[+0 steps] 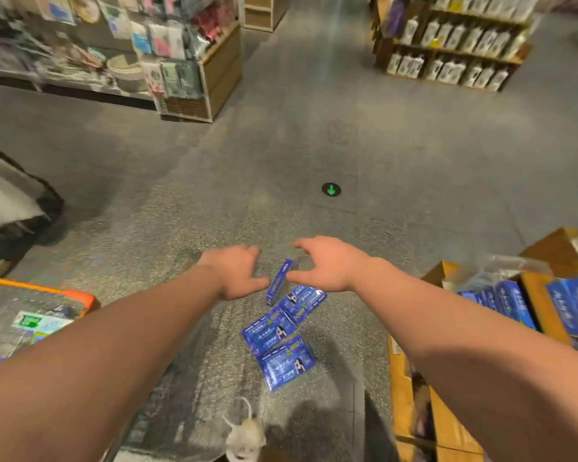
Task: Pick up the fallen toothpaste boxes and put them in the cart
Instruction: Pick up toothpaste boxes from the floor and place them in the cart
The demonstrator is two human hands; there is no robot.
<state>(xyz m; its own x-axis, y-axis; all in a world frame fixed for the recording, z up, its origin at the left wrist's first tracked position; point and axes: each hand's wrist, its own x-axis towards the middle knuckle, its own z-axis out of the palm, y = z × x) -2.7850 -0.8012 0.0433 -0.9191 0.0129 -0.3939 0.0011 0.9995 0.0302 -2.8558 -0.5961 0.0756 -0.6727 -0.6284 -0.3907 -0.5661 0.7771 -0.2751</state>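
Observation:
Several blue toothpaste boxes lie scattered on the grey floor. The farthest box (278,281) stands on its narrow edge between my two hands. Three flat boxes trail toward me: one (303,302), a middle one (267,330) and the nearest (286,361). My left hand (237,270) hovers just left of the edge-standing box, fingers apart, thumb almost at it. To that box's right, my right hand (327,263) is spread open with its thumb close to the box. Neither hand holds anything. The orange-rimmed cart (64,293) sits at the lower left with packets inside.
Wooden display crates (534,305) holding more blue boxes stand at the right. A white shoe (246,435) shows at the bottom. Store shelves (194,78) stand at the back left, and more shelves (454,45) at the back right. A green arrow sticker (331,189) marks the floor ahead.

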